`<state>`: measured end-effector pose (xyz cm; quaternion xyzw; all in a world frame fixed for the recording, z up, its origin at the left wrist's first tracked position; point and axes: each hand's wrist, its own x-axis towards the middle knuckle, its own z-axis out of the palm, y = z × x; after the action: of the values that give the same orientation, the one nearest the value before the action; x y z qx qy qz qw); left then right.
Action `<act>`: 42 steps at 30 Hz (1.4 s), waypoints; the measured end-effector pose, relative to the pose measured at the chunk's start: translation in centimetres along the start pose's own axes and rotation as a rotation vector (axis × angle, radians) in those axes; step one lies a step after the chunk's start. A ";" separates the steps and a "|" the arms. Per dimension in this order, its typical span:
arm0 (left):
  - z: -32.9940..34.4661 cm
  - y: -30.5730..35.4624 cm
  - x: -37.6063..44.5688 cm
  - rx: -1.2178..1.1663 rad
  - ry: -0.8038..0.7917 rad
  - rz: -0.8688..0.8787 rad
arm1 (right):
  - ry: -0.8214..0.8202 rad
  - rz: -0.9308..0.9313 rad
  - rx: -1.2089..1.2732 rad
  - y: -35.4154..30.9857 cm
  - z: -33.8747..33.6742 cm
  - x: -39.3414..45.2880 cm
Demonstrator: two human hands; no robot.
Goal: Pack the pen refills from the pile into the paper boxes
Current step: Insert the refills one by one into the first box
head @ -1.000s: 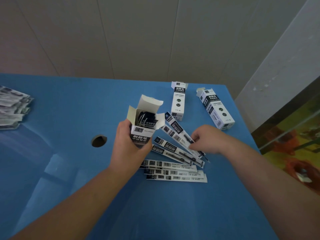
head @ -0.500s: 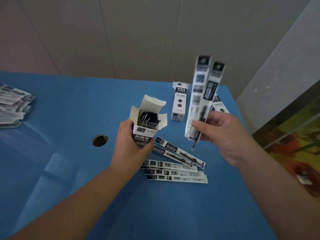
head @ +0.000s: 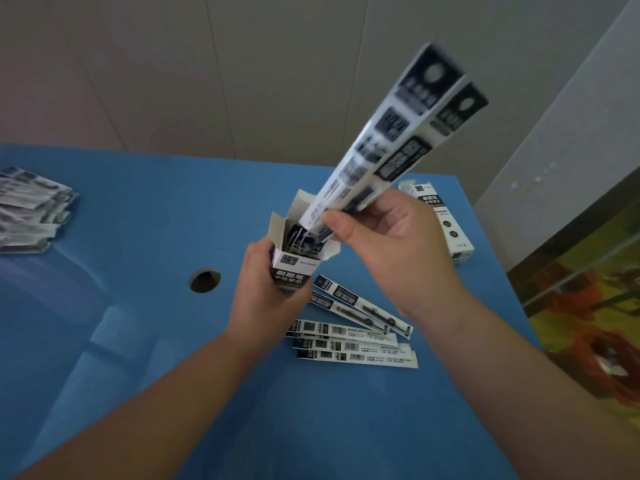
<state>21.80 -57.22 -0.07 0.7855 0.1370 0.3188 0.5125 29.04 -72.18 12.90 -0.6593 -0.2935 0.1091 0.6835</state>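
Left hand [head: 266,292] is gripping an open paper box [head: 296,263] upright above the blue table [head: 138,209], fingers and thumb wrapping its lower half, top flaps standing open. Dark packaged refills are already showing inside the mouth of the box.

Right hand [head: 391,251] is pinching two packaged pen refills [head: 391,143] together near their lower ends, thumb lying across the front, other fingers curling behind. The pair is slanting up and to the right, upper ends motion-blurred against the wall; lower ends are sitting at the box opening, touching or just entering it — cannot tell how deep.

Loose refill packs [head: 353,337] are lying flat on the table just below and right of the left hand: two angled ones nearest the box, three more stacked roughly parallel beneath them. A larger pile of refills [head: 31,209] is resting at the far left edge of the table, well apart from the hands.

A second paper box [head: 446,220] is lying on the table behind the right hand, partly hidden by it. A round hole [head: 205,280] is showing in the tabletop left of the left hand.
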 end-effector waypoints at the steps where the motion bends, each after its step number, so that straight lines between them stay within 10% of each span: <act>1: 0.0 0.1 0.0 -0.011 -0.002 0.001 | -0.020 0.021 -0.092 0.3 0.0 0.1; 31: 0.3 0.1 0.0 0.070 0.026 0.033 | -0.339 -0.018 -0.981 -0.6 0.5 2.3; 42: 0.1 -0.3 0.0 0.033 0.023 -0.021 | -0.274 -0.123 -0.780 -0.2 0.0 2.1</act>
<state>21.93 -57.14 -0.38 0.7887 0.1566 0.3200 0.5011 30.68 -71.02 13.60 -0.8296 -0.4397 0.0353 0.3424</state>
